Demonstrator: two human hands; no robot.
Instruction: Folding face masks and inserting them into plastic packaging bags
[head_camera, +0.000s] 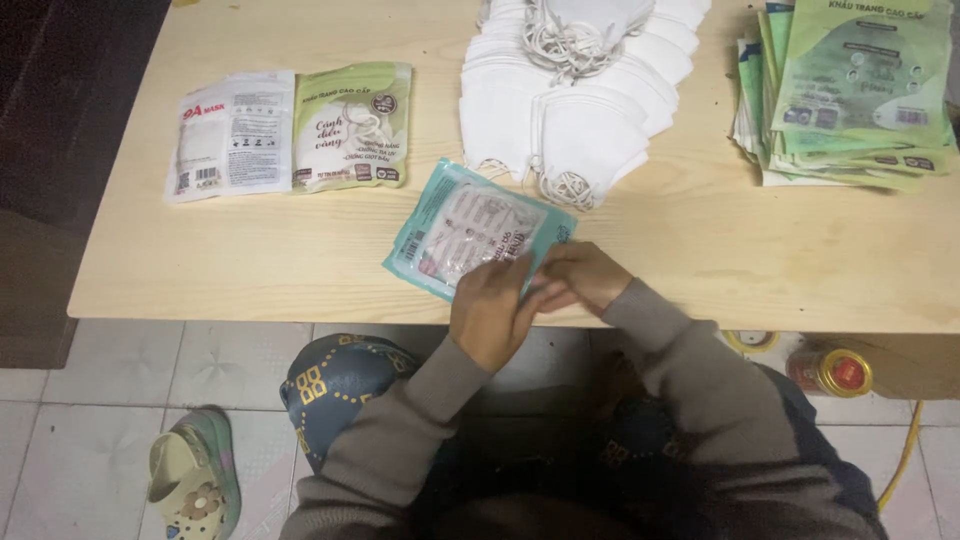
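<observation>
A teal-edged mask packet (470, 235) with a clear window lies tilted on the light wooden table (300, 260), near its front edge. My left hand (492, 310) and my right hand (588, 274) meet at the packet's lower right corner and pinch its edge between the fingers. Both sleeves are grey-brown. A pile of white face masks (580, 100) with ear loops lies just behind the packet.
Two filled packets, one white (232, 135) and one green (352, 127), lie side by side at the left. A stack of green packets (850, 95) sits at the back right. On the tiled floor are a sandal (195, 485), a red-capped bottle (832, 372) and a yellow cable (905, 455).
</observation>
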